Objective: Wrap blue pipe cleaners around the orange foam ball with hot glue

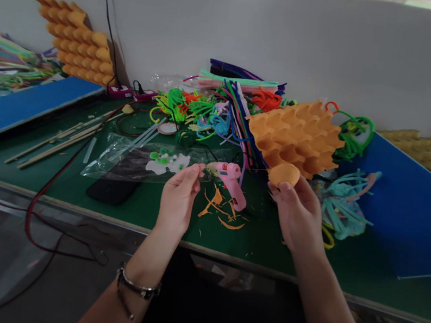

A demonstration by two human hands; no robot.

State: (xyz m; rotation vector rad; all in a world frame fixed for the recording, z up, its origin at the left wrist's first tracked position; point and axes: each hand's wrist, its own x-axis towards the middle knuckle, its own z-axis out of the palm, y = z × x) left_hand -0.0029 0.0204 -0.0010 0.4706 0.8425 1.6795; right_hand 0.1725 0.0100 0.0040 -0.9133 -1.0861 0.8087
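My right hand (300,214) grips a small orange cup-shaped piece (284,175), thumb on its near side and fingers behind it. My left hand (183,189) is closed in a pinch near the nozzle end of a pink glue gun (233,178); anything between its fingertips is too small to make out. The glue gun lies on the green table between my hands. Thin orange scraps (217,200) are scattered just in front of it. Behind the cup leans an orange egg-tray sheet (298,134) with rows of hollows like the cup's shape.
Bundles of coloured pipe cleaners (215,112) lie at the back. Left stand a clear plastic bag (106,160), a black phone (112,188), wooden sticks (65,142) and a red-black cable (45,188) hanging over the edge. Blue boards (409,210) flank the work area.
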